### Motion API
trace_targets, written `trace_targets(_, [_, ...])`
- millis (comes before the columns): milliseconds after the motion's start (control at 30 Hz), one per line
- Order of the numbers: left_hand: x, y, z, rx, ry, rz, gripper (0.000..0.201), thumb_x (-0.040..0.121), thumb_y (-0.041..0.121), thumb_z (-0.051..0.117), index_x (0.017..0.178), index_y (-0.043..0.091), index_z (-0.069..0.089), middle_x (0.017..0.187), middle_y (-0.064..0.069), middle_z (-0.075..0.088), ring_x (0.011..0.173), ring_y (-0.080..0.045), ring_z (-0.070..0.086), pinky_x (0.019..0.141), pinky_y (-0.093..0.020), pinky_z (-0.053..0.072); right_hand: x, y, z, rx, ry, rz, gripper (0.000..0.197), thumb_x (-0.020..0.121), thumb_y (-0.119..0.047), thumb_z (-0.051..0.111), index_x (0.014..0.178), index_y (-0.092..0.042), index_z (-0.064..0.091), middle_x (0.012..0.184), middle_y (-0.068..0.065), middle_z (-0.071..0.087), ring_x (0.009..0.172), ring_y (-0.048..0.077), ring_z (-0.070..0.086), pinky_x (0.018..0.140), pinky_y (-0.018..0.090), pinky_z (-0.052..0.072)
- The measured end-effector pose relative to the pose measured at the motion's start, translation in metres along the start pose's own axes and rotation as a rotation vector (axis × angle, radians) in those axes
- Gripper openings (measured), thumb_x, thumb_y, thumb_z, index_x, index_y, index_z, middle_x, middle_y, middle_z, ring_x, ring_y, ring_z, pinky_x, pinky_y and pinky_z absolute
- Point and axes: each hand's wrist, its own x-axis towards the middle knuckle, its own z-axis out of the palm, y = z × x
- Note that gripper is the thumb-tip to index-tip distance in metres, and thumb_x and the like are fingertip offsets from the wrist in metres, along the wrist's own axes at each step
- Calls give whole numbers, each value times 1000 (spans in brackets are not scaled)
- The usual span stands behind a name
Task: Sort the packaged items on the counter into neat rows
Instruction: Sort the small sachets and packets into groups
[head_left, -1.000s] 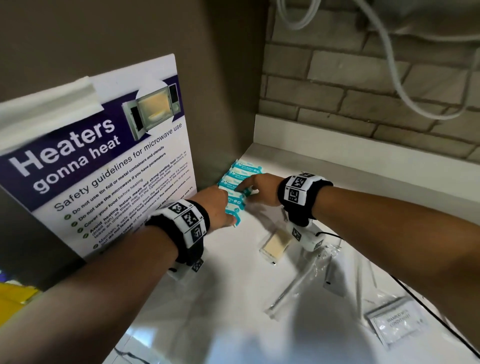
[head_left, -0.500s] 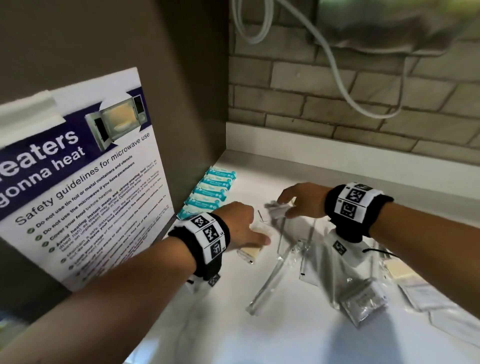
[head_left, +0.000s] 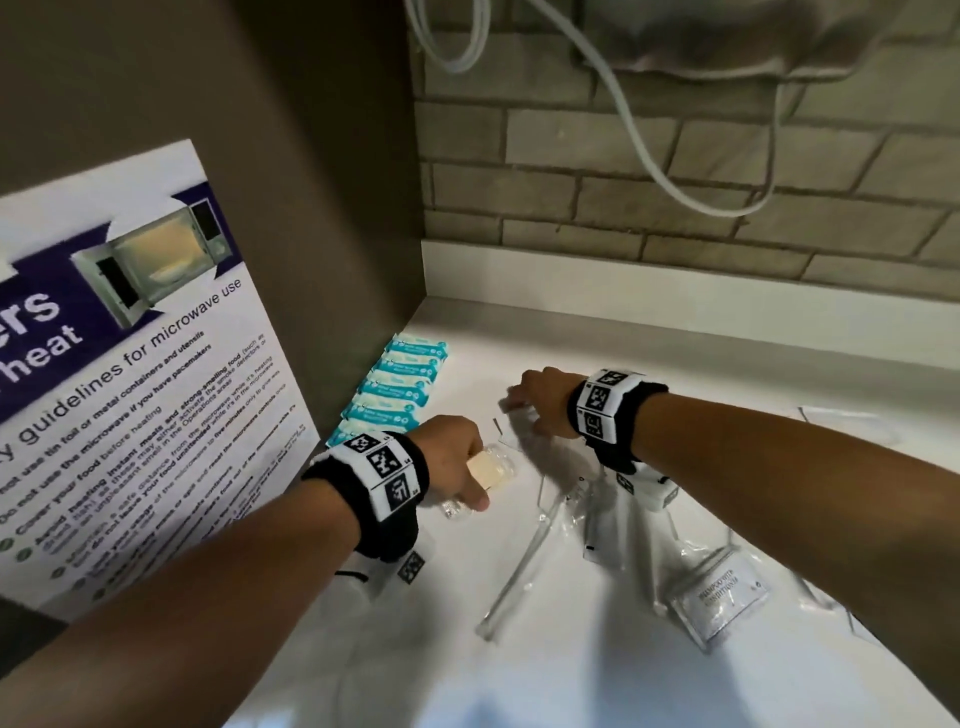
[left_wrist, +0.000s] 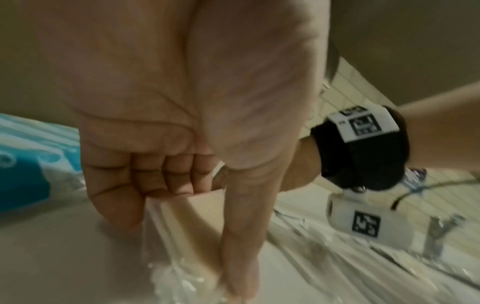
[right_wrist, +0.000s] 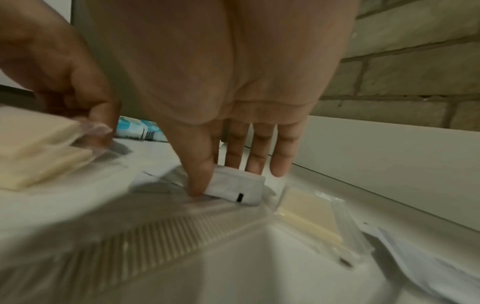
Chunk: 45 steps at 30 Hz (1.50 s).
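A row of several teal packets (head_left: 400, 387) lies along the brown side panel on the white counter (head_left: 519, 675). My left hand (head_left: 465, 467) sits just right of the row's near end and grips a cream bar in clear wrap (head_left: 491, 470). The left wrist view shows its fingers (left_wrist: 145, 179) curled over the bar (left_wrist: 202, 216) with the thumb alongside. My right hand (head_left: 527, 405) is further back and pinches a small white folded packet (right_wrist: 239, 189) between thumb and fingers, low over the counter.
Loose clear-wrapped items lie to the right: a comb (right_wrist: 155, 246), a long thin packet (head_left: 519, 566), a shampoo sachet (head_left: 719, 597) and another cream bar (right_wrist: 306, 214). A microwave safety poster (head_left: 130, 389) hangs at left. The brick wall (head_left: 675, 182) with a white cable stands behind.
Both hands left the teal row and moved right to the loose pile. The left hand took hold of the cream bar; the right hand pinched the white packet.
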Motion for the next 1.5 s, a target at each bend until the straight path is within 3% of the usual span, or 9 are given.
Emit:
trace_targets(167, [5, -8, -8, -52, 19, 39, 30, 79, 29, 76, 100, 21, 57, 100, 1, 64, 91, -20, 60, 74, -26, 44, 4, -2, -8, -137, -16, 13, 44, 88, -33, 59, 130, -23, 51, 124, 5, 52, 121, 29, 47, 92, 37, 46])
trace_targets(300, [6, -6, -11, 5, 12, 69, 50, 87, 32, 66, 132, 16, 47, 131, -2, 55, 117, -23, 53, 87, -25, 39, 0, 5, -7, -37, 0, 18, 24, 88, -18, 58, 112, -17, 59, 116, 6, 60, 111, 29, 56, 88, 35, 47])
trace_targets(400, [4, -2, -6, 5, -49, 90, 52, 90, 32, 62, 136, 18, 41, 132, -3, 54, 108, -20, 53, 86, -28, 42, -12, 10, -13, 117, 26, 37, 16, 84, -18, 67, 95, -17, 55, 97, 4, 58, 91, 25, 56, 73, 30, 42])
trace_targets(533, [4, 11, 2, -14, -94, 134, 53, 93, 29, 61, 139, 17, 37, 129, -3, 54, 102, -18, 52, 80, -25, 38, -37, 20, -26, 231, 113, 79, 25, 87, -21, 67, 106, -12, 54, 96, 3, 53, 85, 22, 48, 71, 29, 36])
trace_targets(700, [5, 22, 7, 36, -80, 153, 54, 91, 25, 61, 138, 17, 34, 98, 1, 56, 85, -16, 55, 73, -26, 40, -66, 30, -31, 380, 153, 126, 46, 87, -18, 65, 129, -12, 46, 110, 7, 60, 88, 24, 57, 71, 28, 44])
trace_targets(800, [6, 23, 8, 165, -11, 175, 58, 89, 31, 63, 138, 14, 37, 126, -7, 50, 113, -25, 52, 90, -29, 41, -82, 33, -26, 285, 135, 122, 15, 90, -20, 61, 97, -11, 51, 93, 3, 53, 88, 22, 50, 72, 26, 35])
trace_targets(1067, [0, 29, 10, 169, 144, 211, 79, 79, 36, 72, 146, 19, 33, 135, -6, 39, 127, -28, 35, 105, -40, 37, -113, 33, -13, 298, 147, 180, 29, 90, -18, 56, 69, -20, 36, 86, 2, 50, 83, 24, 47, 65, 26, 34])
trace_targets(1267, [-31, 87, 20, -5, 49, 504, 32, 84, 34, 72, 111, 19, 66, 100, 5, 60, 87, -14, 56, 72, -17, 43, -130, 42, -8, 387, 141, 270, 16, 91, -22, 56, 100, -12, 48, 100, 3, 51, 89, 21, 48, 71, 27, 37])
trace_targets(1500, [-24, 109, 55, 224, -13, 376, 84, 65, 47, 84, 133, 16, 47, 130, 1, 54, 111, -21, 57, 89, -21, 44, -150, 64, 11, 411, 94, 311, 29, 82, -22, 67, 72, -18, 40, 79, -1, 49, 70, 18, 49, 56, 25, 38])
